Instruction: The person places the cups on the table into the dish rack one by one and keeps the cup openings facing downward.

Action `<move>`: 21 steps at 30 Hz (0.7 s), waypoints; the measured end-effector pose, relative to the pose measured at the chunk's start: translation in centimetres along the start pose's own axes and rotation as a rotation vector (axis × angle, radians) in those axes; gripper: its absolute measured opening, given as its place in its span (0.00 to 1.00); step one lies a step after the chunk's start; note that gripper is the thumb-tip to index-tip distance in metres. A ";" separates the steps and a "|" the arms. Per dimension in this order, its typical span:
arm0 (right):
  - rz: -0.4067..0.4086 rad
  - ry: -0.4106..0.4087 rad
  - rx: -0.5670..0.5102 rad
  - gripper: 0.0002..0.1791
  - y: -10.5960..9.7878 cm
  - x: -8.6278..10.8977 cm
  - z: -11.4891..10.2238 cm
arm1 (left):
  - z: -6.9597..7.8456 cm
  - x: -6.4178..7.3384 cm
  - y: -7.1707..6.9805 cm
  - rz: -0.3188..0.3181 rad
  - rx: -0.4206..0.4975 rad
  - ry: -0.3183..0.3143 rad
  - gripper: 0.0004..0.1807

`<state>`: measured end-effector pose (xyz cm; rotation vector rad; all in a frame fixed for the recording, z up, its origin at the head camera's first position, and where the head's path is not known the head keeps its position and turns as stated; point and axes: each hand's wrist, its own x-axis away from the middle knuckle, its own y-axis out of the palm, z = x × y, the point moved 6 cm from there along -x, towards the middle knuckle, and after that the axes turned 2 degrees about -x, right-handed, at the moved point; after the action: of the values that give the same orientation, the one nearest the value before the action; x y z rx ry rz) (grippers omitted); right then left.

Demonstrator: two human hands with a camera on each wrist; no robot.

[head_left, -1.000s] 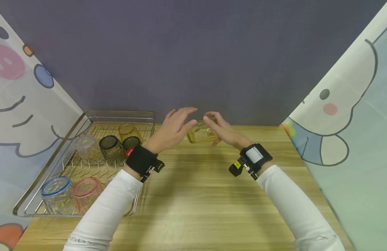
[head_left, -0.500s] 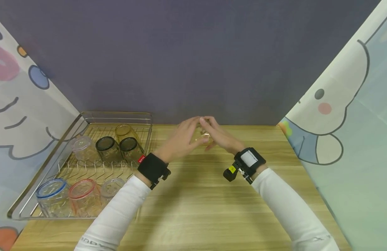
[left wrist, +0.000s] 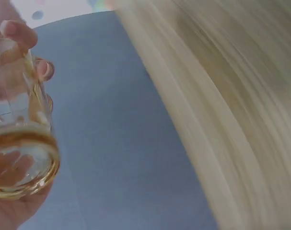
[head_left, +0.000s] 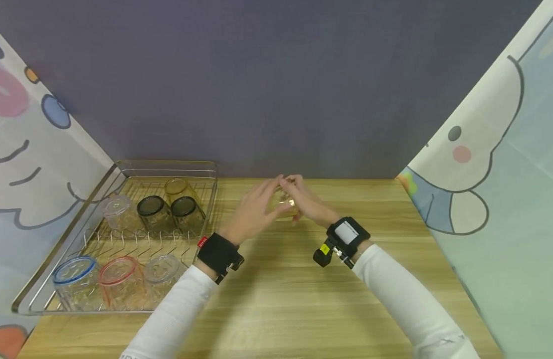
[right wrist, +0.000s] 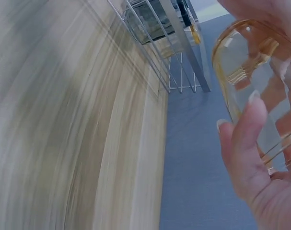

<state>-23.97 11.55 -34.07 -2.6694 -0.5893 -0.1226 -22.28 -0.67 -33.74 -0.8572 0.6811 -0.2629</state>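
Both hands hold a clear amber-tinted drinking glass between them, largely hidden by the fingers in the head view. My left hand (head_left: 253, 212) curves round one end of the glass (left wrist: 25, 115), its thumb lying along the near side. From the other side my right hand (head_left: 311, 205) grips it, fingers and thumb bent against the wall of the glass (right wrist: 274, 110). In the left wrist view the thick round end faces the camera. The glass is tilted on its side, over the far part of the wooden table, and the fingertips of the two hands meet above it.
On the left stands a wire dish rack (head_left: 170, 162). Its back section holds an amber glass (head_left: 179, 188), two dark glasses (head_left: 155, 212) and a pale one (head_left: 120, 212). In front are blue-rimmed (head_left: 76, 281), red-rimmed (head_left: 121, 281) and clear (head_left: 161, 276) glasses. A dark wall (head_left: 276, 89) rises behind the table (head_left: 285, 294).
The left hand has moved in to the right and closed round the amber glass, which the right hand was holding. Both hands have then drawn slightly nearer the body.
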 end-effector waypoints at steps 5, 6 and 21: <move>0.010 -0.005 -0.073 0.35 0.0 -0.4 0.3 | -0.5 0.2 -0.6 0.232 0.193 -0.062 0.21; 0.012 -0.010 -0.085 0.35 0.0 -0.3 0.3 | -0.7 0.2 -0.6 0.276 0.238 -0.076 0.20; 0.042 -0.126 -0.251 0.25 1.0 0.9 -1.7 | 0.2 0.6 -1.4 0.492 0.864 -0.302 0.15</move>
<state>-22.79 10.38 -32.68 -2.9486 -0.5904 -0.0164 -21.61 -1.67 -32.84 0.1091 0.4074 0.0321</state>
